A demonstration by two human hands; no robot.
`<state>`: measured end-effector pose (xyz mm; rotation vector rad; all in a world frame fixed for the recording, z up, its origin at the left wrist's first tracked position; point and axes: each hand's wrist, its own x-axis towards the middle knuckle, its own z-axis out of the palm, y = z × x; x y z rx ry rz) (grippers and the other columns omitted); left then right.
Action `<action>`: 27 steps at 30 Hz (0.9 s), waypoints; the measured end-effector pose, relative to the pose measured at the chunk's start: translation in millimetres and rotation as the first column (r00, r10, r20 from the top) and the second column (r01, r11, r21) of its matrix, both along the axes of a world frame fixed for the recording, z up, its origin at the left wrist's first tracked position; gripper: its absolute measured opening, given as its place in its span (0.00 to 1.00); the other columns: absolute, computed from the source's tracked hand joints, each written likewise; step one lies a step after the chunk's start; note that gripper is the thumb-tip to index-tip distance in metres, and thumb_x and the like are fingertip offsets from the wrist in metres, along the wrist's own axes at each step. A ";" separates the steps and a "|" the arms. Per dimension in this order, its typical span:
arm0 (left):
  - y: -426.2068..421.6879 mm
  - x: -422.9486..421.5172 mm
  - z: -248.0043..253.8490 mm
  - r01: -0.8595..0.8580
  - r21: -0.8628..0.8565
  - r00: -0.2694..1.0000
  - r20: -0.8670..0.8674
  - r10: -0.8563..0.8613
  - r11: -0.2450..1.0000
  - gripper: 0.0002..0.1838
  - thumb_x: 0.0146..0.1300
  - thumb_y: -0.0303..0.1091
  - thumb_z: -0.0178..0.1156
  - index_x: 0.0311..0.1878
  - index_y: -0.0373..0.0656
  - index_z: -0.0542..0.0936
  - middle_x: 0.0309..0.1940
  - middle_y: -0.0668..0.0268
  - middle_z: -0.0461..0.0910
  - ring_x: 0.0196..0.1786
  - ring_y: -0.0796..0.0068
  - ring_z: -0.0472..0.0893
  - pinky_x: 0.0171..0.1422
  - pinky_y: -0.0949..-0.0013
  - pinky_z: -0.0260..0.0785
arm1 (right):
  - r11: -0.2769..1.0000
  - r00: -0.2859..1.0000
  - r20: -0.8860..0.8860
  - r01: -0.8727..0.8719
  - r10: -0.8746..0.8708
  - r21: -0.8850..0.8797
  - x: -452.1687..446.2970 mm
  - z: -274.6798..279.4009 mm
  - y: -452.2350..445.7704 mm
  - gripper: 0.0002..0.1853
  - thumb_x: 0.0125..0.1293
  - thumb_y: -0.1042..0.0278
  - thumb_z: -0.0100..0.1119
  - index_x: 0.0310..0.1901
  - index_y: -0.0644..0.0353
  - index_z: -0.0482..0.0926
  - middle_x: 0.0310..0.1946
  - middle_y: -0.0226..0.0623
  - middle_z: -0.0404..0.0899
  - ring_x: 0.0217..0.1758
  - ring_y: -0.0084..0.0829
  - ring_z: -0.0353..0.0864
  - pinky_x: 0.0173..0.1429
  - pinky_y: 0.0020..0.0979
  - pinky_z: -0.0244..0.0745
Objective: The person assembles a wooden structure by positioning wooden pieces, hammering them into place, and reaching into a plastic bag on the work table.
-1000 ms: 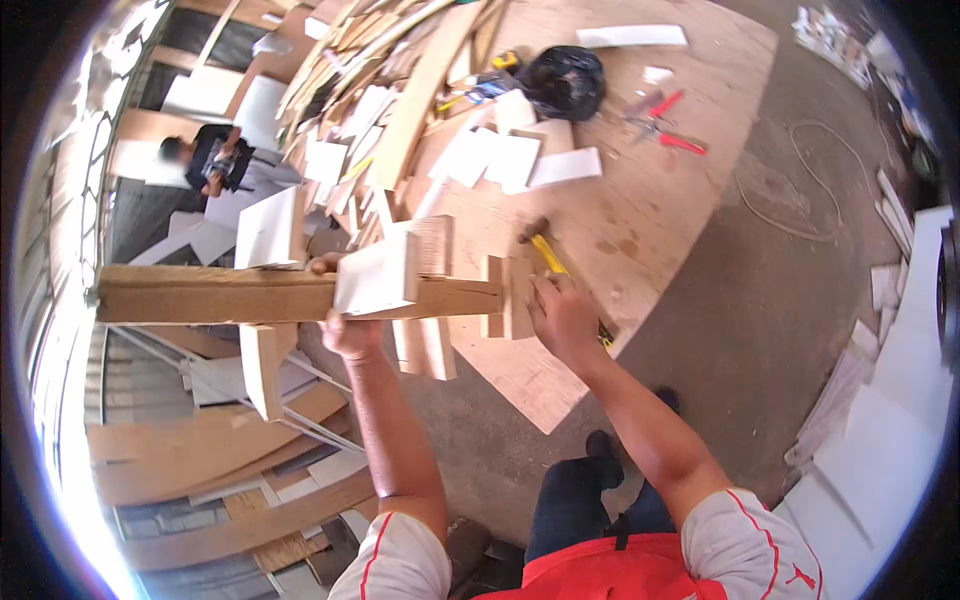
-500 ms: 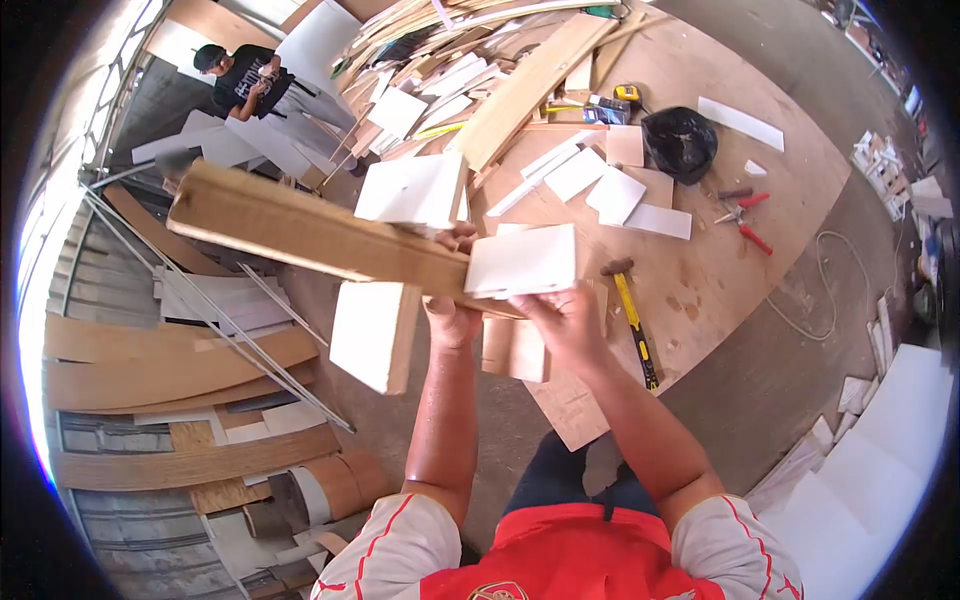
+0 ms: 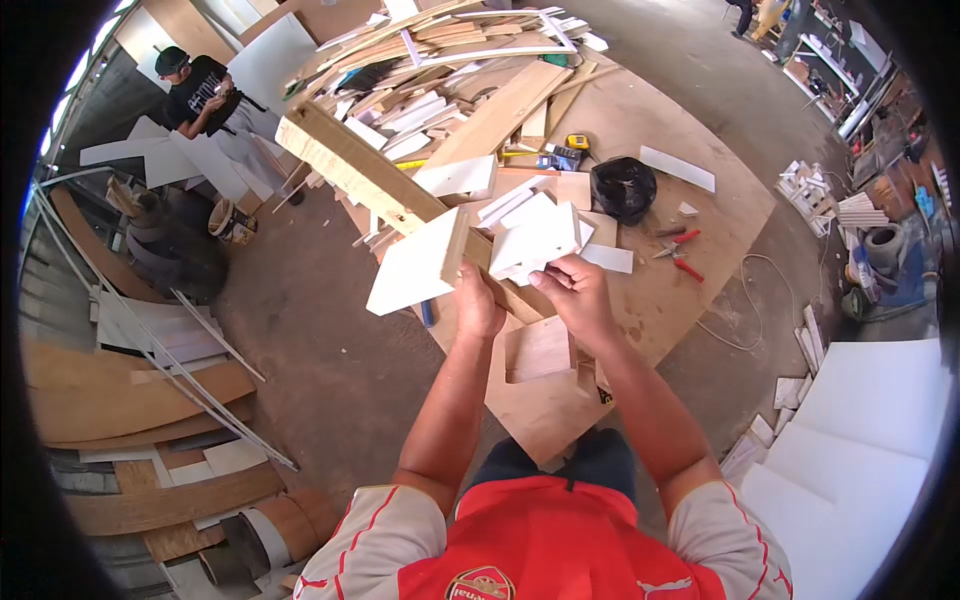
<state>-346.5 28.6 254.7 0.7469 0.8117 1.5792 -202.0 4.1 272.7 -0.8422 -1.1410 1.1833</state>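
Both hands hold up a wooden frame piece: a long beam [image 3: 365, 165] with several white-faced boards fixed along its sides. My left hand [image 3: 481, 303] is closed around the beam, next to the large white-faced board [image 3: 420, 262]. With thumb and fingers, my right hand [image 3: 582, 295] grips the lower edge of the smaller white-faced board [image 3: 537, 243] on the right side. The beam slants away to the upper left, above the plywood table [image 3: 700, 215]. Below the hands is a bare wooden block [image 3: 540, 350]; whether it is joined to the beam I cannot tell.
On the table are a black plastic bag [image 3: 625, 190], red-handled pincers [image 3: 687, 237], a yellow tape measure [image 3: 577, 142] and a pile of wood strips [image 3: 450, 45]. Another person [image 3: 205, 105] stands at the upper left. White panels [image 3: 860, 430] lie at the right.
The wooden frame piece has turned and tilted, its far end swinging right and upward. My view has shifted. Both hands keep their hold, and the hammer is now almost wholly hidden.
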 end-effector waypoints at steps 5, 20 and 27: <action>-2.0 24.4 21.8 0.037 -0.157 0.974 0.227 0.000 0.987 0.45 0.73 0.76 0.41 0.75 0.46 0.64 0.69 0.62 0.73 0.71 0.61 0.74 0.74 0.52 0.69 | 0.991 0.977 0.165 -0.132 0.134 -0.022 31.2 14.5 7.8 0.10 0.76 0.72 0.62 0.49 0.73 0.82 0.41 0.35 0.86 0.47 0.21 0.84 0.53 0.29 0.81; 2.6 117.8 -3.1 -0.009 -0.074 0.868 0.494 0.045 0.997 0.53 0.62 0.87 0.39 0.69 0.46 0.69 0.55 0.63 0.81 0.58 0.63 0.82 0.63 0.54 0.78 | 0.848 0.675 0.525 -0.484 0.518 -0.213 139.9 80.7 49.5 0.12 0.81 0.68 0.53 0.48 0.70 0.82 0.37 0.33 0.85 0.40 0.21 0.83 0.48 0.30 0.81; -7.0 167.1 14.2 -0.062 -0.129 0.890 0.441 0.114 0.990 0.56 0.59 0.88 0.42 0.71 0.46 0.70 0.59 0.64 0.82 0.61 0.62 0.81 0.68 0.52 0.75 | 0.885 0.608 0.678 -0.444 0.413 -0.142 171.0 77.1 47.7 0.07 0.71 0.75 0.64 0.43 0.71 0.85 0.34 0.33 0.87 0.40 0.21 0.85 0.48 0.29 0.81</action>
